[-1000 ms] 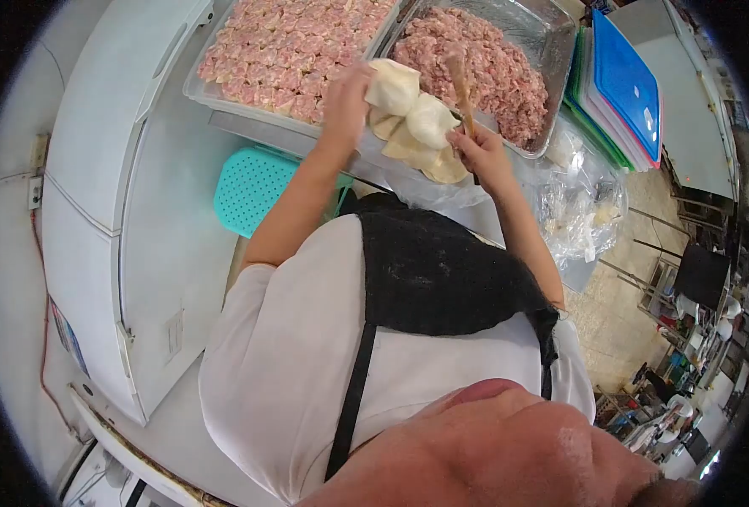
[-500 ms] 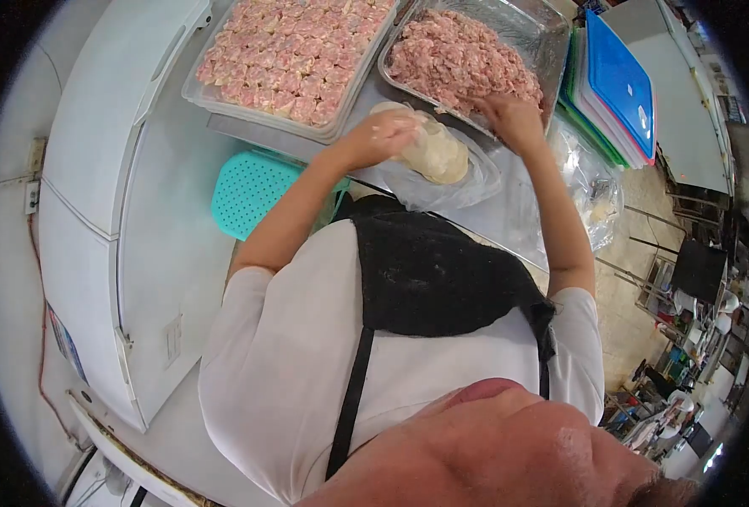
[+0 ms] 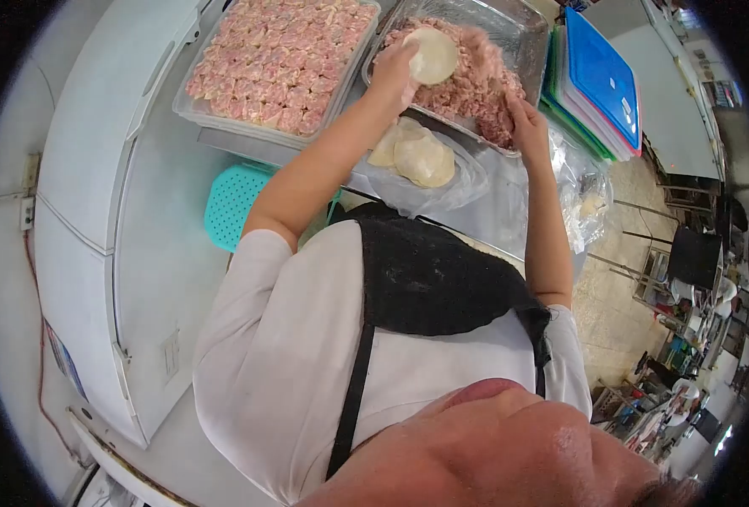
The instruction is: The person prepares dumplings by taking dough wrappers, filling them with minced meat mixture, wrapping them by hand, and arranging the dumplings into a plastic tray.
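My left hand (image 3: 394, 74) pinches a thin round dough wrapper (image 3: 435, 57) by its edge, holding it over the near left part of the ground meat (image 3: 467, 100). The meat lies in a metal tray (image 3: 526, 34). At the tray's near right corner, my right hand (image 3: 527, 127) has its fingers curled in against the meat; what they hold, if anything, I cannot make out. Below the tray, a stack of round dough wrappers (image 3: 425, 160) rests on a clear plastic bag (image 3: 467, 182).
A plastic tub (image 3: 190, 108) packed with rows of filled dumplings stands at the left. Beneath it is a turquoise perforated basket (image 3: 232, 203). Coloured lids (image 3: 602, 76) lean beside the metal tray, above a crumpled plastic bag (image 3: 590, 198). A white refrigerator (image 3: 78, 194) stands far left.
My left hand has lifted a wrapper from the stack and carried it up over the meat. My right hand has shifted slightly along the tray's near right corner.
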